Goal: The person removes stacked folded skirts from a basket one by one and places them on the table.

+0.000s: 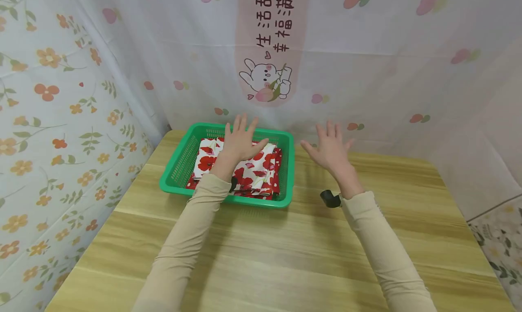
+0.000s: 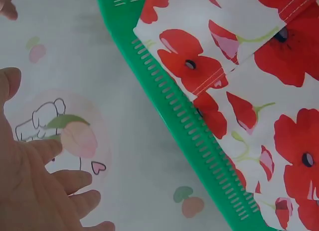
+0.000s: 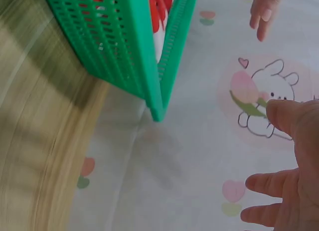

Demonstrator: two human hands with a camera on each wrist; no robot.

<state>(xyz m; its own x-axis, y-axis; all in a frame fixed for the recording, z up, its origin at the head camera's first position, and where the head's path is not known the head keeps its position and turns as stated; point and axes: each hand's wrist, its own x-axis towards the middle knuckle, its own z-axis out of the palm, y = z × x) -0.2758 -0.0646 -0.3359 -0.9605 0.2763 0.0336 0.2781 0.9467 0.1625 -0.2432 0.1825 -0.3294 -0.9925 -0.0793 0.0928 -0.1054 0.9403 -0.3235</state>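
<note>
A green plastic basket (image 1: 287, 167) stands at the back left of the wooden table. Folded cloths (image 1: 261, 171) lie stacked inside it, white with red poppies on top and red with white dots at the edges. My left hand (image 1: 240, 144) is held over the basket, its fingers spread and holding nothing. To the right of the basket, my right hand (image 1: 331, 149) hovers above the table with fingers apart, also holding nothing. The left wrist view shows the poppy cloth (image 2: 239, 91) close up, with the left hand's spread fingers off to its side.
The wooden table (image 1: 261, 257) reaches toward me and to the right of the basket. Behind its far edge hangs a white curtain (image 1: 367, 85) printed with a rabbit and writing. A flowered curtain (image 1: 61, 144) runs along the left side.
</note>
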